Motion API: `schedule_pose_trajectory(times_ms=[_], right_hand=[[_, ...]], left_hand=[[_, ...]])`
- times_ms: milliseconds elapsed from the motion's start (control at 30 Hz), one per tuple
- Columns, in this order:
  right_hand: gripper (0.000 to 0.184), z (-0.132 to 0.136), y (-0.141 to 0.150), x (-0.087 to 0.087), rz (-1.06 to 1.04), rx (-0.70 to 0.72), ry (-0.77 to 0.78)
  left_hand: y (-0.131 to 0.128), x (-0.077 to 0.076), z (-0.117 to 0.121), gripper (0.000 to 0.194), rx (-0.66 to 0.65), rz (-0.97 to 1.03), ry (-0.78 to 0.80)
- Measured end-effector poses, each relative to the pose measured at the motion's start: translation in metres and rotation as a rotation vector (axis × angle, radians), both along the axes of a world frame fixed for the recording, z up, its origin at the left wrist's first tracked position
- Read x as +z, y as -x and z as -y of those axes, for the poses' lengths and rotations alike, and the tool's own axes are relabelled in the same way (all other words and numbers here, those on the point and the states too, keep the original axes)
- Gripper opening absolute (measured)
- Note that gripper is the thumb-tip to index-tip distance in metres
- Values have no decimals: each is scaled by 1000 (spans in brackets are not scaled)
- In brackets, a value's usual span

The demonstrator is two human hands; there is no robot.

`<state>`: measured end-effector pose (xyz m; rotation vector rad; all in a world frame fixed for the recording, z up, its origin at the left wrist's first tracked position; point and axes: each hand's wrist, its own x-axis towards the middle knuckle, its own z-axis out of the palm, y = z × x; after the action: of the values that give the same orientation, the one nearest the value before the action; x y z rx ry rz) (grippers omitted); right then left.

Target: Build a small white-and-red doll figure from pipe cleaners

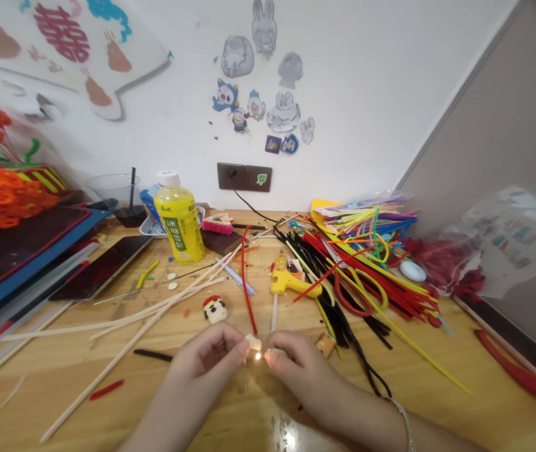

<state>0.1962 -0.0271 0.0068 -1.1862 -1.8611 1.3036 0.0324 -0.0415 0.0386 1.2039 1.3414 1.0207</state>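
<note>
In the head view, your 2 hands are close together at the lower middle of the frame. Your left hand (209, 361) pinches a small pale piece (253, 342) between thumb and fingertips, just below the frame's centre. Your right hand (303, 370) is narrowed, thumb against curled fingers; you can't tell from here what it grips. Between both sets of fingertips shows 1 small bright glow (258, 356). Just above your left hand lies a red-topped doll head (214, 309); a red stem (248, 279) is near the centre. Right of centre are a yellow glue gun (291, 282) and, beyond it, coloured pipe cleaners (400, 285). A yellow bottle (181, 220) stands left of centre.
</note>
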Motion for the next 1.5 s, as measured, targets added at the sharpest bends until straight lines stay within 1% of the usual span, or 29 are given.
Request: schedule_pose_trajectory(times_ms=[133,200,300,400,567,733,933,1000,1033,1100,1200,1267,1333,1367,1500], right_hand=[[22,-1,1,-2,48,-47,14],[21,-1,2,-1,40,-34,19],[20,0,1,0,24,-6,-14],[20,1,0,1,35,-18,-34],[22,0,0,2,13,-11,-3],[22,-1,1,-1,-22,-3,23],[25,-2,0,-3,-61,-19,68],[26,-4,-2,-3,-58,-20,58],[26,-5,-3,-2,-37,-28,30],[25,-8,-6,-1,55,-60,-89],[19,-14,-10,1,284,-100,-363],[16,-17,-12,0,432,-122,-505],[14,-19,-12,-1,512,-133,-567],[14,-19,-12,-2,515,-131,-571],[18,-17,-12,1,363,-103,-549]], left_hand=[[-1,2,1,21,28,-27,0],[-2,3,1,21,29,-35,-4],[-3,4,2,21,25,-40,-8],[-2,3,2,21,15,-32,-12],[-1,1,2,19,9,-22,-24],[-1,-2,1,19,7,-32,-8],[0,1,1,22,6,-45,-3],[0,1,1,23,-8,-66,-20],[0,0,1,23,-22,-77,-34],[1,-2,0,23,-55,-98,-56],[3,-6,0,24,-94,-131,-72],[3,-8,0,24,-114,-153,-78],[3,-10,0,24,-128,-167,-88],[3,-10,0,23,-132,-174,-93],[2,-11,-1,21,-138,-188,-108]])
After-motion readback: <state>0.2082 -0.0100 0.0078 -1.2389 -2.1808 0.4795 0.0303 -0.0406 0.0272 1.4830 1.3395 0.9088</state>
